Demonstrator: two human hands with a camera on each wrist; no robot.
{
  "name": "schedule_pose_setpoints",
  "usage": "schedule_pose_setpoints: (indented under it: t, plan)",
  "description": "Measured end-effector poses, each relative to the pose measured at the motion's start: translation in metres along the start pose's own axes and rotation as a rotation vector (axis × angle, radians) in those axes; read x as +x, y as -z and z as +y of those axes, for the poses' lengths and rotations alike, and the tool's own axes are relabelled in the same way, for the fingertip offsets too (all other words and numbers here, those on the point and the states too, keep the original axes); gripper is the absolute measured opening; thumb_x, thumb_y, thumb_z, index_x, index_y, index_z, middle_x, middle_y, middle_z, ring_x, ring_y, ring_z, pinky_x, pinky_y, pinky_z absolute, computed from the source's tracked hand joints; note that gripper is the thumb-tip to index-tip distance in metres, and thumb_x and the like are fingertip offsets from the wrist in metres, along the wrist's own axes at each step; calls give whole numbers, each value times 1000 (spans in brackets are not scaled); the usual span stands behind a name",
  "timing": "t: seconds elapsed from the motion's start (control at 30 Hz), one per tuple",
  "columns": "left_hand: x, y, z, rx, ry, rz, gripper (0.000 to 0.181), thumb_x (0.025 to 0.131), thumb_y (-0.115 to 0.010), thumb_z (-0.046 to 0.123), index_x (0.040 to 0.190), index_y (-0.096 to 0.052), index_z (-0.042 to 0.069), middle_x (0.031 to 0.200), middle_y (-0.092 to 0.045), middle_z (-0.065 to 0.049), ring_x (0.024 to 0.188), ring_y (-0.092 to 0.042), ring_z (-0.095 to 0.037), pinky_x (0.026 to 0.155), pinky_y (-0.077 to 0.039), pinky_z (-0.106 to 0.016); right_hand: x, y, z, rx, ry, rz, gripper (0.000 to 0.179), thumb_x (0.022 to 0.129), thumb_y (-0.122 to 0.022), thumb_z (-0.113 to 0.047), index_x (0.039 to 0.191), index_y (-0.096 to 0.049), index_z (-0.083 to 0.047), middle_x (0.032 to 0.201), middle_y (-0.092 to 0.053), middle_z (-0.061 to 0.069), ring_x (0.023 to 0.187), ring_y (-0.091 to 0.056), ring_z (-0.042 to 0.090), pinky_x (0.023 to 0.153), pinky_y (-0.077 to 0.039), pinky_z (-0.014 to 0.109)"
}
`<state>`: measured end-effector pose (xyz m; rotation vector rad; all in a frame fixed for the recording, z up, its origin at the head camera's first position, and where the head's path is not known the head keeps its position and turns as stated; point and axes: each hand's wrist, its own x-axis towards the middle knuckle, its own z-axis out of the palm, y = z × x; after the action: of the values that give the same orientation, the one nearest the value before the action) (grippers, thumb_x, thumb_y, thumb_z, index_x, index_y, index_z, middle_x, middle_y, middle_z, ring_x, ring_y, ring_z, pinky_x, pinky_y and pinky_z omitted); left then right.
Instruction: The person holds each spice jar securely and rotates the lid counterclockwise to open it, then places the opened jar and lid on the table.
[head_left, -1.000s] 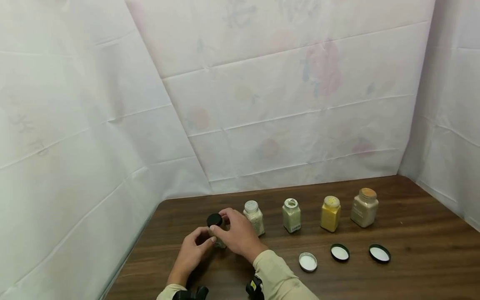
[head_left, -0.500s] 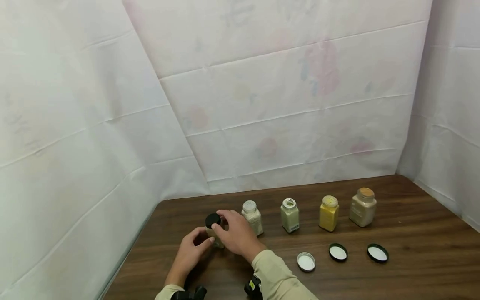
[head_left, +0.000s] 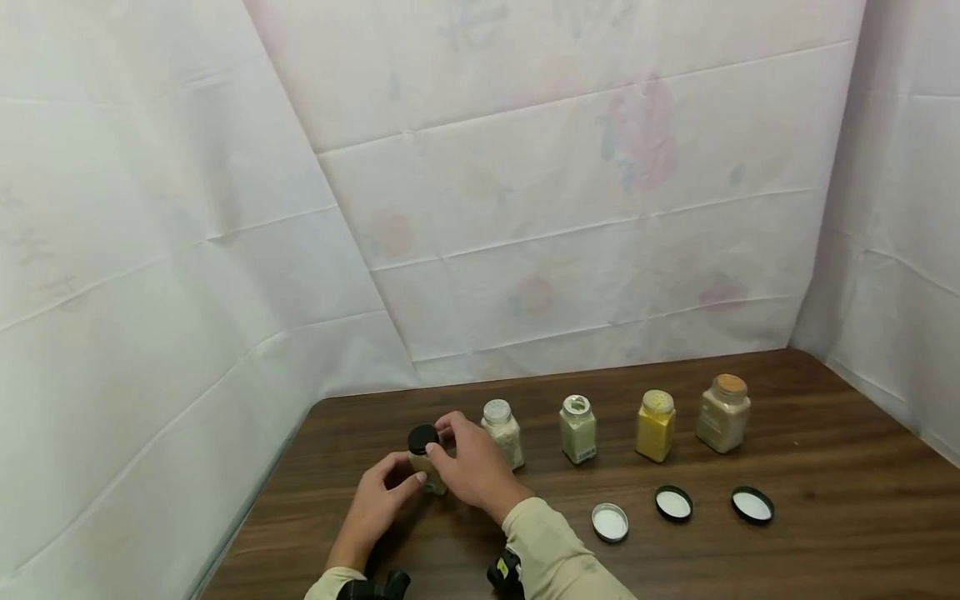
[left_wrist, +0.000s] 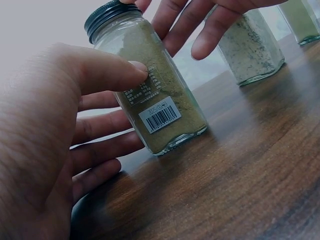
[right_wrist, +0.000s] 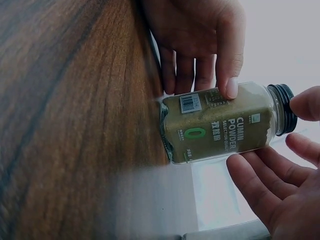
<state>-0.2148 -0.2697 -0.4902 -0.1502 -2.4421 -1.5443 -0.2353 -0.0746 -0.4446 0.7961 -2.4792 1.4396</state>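
A square glass jar of cumin powder stands upright on the wooden table at the left. My left hand grips its body, thumb on the barcode side and fingers behind the glass, as the left wrist view shows. At the top, my right hand pinches the ribbed black lid between thumb and index finger. The lid sits on the jar's neck. The other right fingers spread beside the glass in the right wrist view. Just right of my right hand is a lidless jar of pale speckled seasoning.
Further right stand a pale green jar, a yellow powder jar and a wider beige powder jar, all lidless. Three lids lie with white insides up: a left one, a middle one and a right one. White cloth surrounds the table.
The head view has shifted slightly. My right thumb and fingers have turned a little about the lid; the left hand keeps its grip on the jar.
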Motion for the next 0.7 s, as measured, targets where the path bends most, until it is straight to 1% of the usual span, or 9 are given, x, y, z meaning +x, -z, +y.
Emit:
schedule_pose_setpoints:
  t: [0.1, 0.23, 0.4, 0.5, 0.7]
  plan:
    - [1, 0, -1, -4, 7, 1, 26, 89, -76, 16, 114, -71, 10, 104, -69, -4, 95, -63, -18, 81, -51, -29, 0, 0, -2, 11, 12, -3, 29, 103, -57, -30, 127, -57, -15, 118, -65, 2, 107, -62, 19, 88, -51, 39]
    - [2, -1, -3, -3, 20, -11, 27, 90, -76, 17, 115, -70, 10, 105, -69, -4, 97, -63, -18, 83, -50, -29, 1, 1, -1, -10, 18, 5, 28, 102, -58, -31, 126, -58, -16, 116, -65, 0, 106, -62, 18, 87, -51, 38]
    - [4, -1, -3, 7, 29, -16, 24, 89, -76, 17, 112, -70, 11, 99, -67, -4, 91, -61, -19, 79, -50, -30, 2, 2, 0, -23, 26, 6, 35, 100, -62, -39, 126, -61, -16, 113, -65, -3, 102, -63, 15, 85, -51, 35]
    - [3, -1, -3, 7, 34, -17, 23, 90, -75, 17, 111, -70, 10, 97, -66, -5, 89, -60, -20, 77, -50, -31, 1, 1, 0, -27, 22, 2, 40, 99, -63, -42, 128, -61, -16, 112, -65, -3, 101, -63, 15, 84, -52, 34]
    - [3, 0, -2, 9, 35, -11, 23, 90, -75, 18, 110, -70, 10, 97, -66, -5, 89, -60, -19, 77, -50, -30, 1, 0, -1, -74, 42, 9, 40, 101, -61, -37, 134, -61, -13, 112, -65, -1, 100, -62, 13, 84, -52, 34]
